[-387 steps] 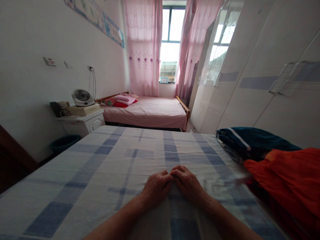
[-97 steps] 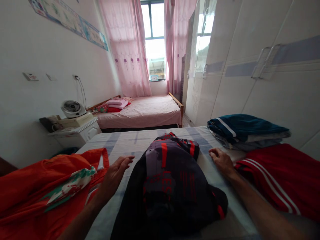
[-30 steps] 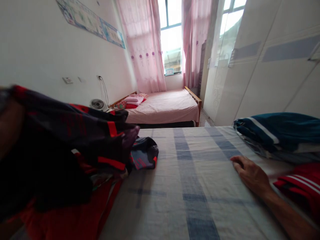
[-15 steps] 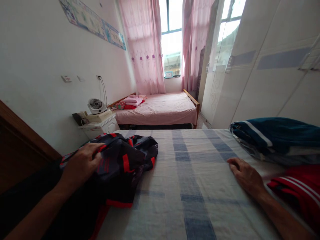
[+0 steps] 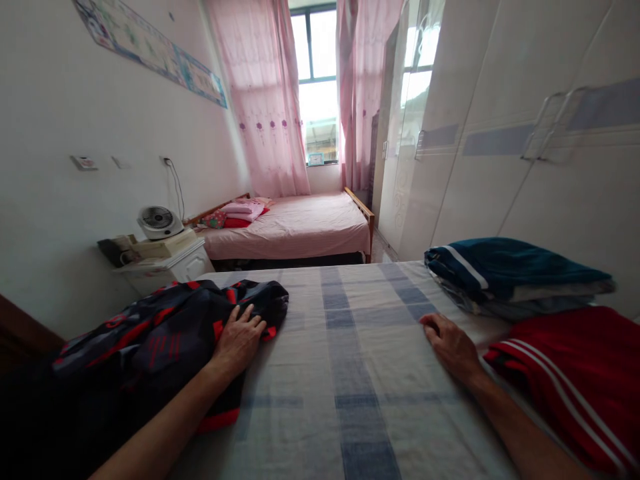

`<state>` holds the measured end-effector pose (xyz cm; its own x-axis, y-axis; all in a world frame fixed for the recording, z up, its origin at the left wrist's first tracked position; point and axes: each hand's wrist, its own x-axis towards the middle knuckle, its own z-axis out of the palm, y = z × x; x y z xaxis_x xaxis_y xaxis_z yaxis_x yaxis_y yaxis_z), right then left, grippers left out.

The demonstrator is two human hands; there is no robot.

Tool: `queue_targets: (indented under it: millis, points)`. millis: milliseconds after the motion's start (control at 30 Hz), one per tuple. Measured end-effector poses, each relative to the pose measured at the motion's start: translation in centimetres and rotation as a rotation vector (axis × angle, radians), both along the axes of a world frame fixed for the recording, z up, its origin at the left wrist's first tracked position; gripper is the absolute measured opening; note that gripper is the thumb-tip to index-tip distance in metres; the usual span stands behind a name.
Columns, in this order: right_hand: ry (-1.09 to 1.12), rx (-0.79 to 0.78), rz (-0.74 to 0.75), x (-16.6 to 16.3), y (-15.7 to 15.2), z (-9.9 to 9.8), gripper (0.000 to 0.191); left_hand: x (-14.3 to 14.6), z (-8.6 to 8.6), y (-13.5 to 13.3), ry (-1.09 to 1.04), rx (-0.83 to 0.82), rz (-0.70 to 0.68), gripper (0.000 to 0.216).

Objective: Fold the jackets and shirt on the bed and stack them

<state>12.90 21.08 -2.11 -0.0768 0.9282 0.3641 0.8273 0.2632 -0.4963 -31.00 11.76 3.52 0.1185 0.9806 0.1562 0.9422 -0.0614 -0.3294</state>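
Observation:
My left hand [image 5: 240,335] lies flat on a dark jacket [image 5: 165,347] with red trim, its fingers spread over the upper right part. The jacket is spread loosely on the left of the bed, and its lower left fades into shadow. On the white and blue checked sheet [image 5: 310,373], my right hand [image 5: 453,347] rests with its fingers curled in and nothing visible in them. Just right of that hand are folded red clothes [image 5: 570,353] with white stripes. Behind these sits a stack of folded clothes with a teal garment [image 5: 525,263] on top.
A second bed [image 5: 300,227] with pink bedding stands beyond the near one, below the window. At the left wall, a white bedside cabinet [image 5: 187,263] carries a small fan [image 5: 160,221]. Tall white wardrobes [image 5: 480,193] line the right side.
My left hand has moved right across the jacket, from its left part to its upper right part. My right hand stays on the sheet. The view has turned slightly right.

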Motion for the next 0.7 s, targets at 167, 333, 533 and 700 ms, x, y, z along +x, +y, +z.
queue_targets:
  millis: [167,333,533,700]
  points:
    - [-0.006,-0.017,-0.019,-0.1,-0.1,0.0,0.022,-1.1,0.7,1.6,0.059,0.042,0.211,0.034]
    - [0.015,0.018,-0.017,-0.2,-0.1,0.1,0.021,4.0,-0.2,0.8,-0.011,0.041,0.163,0.038]
    - [0.024,0.002,-0.014,-0.3,-0.5,0.3,0.019,10.5,-3.9,-2.3,-0.348,0.003,-0.151,0.040]
    - [0.057,-0.057,0.034,-0.4,-1.0,2.4,0.022,10.5,-5.2,-2.5,-0.440,0.045,-0.174,0.039]
